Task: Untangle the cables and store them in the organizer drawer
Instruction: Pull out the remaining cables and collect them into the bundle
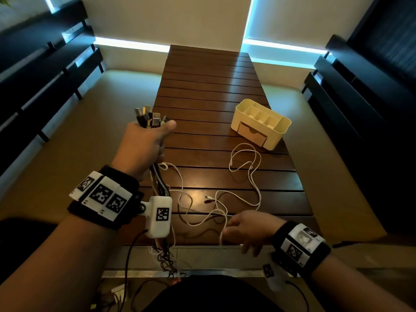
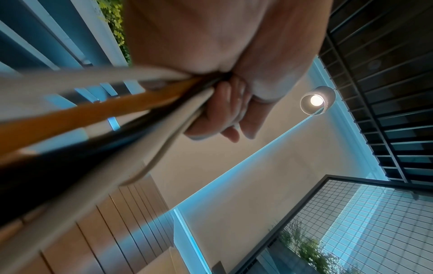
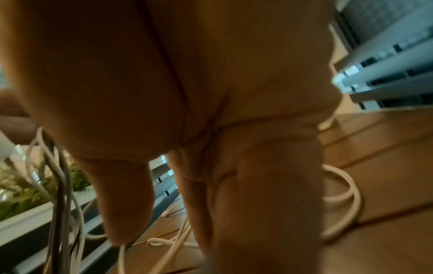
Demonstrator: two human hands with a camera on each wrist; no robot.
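While the left hand (image 1: 144,147) grips a bundle of cables (image 1: 157,181) upright in its fist, plug ends (image 1: 149,117) sticking out above, the strands hang past the tabletop (image 1: 209,86) edge. Low near that edge, the right hand (image 1: 246,229) pinches a white cable (image 1: 245,167) whose loops sprawl toward the cream organizer (image 1: 261,123), its drawer (image 1: 252,134) slightly open

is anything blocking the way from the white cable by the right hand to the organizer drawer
Nothing visible lies between the white cable and the organizer, only bare table. The drawer itself looks closed, and the cable appears to run back into the bundle that the left hand grips.
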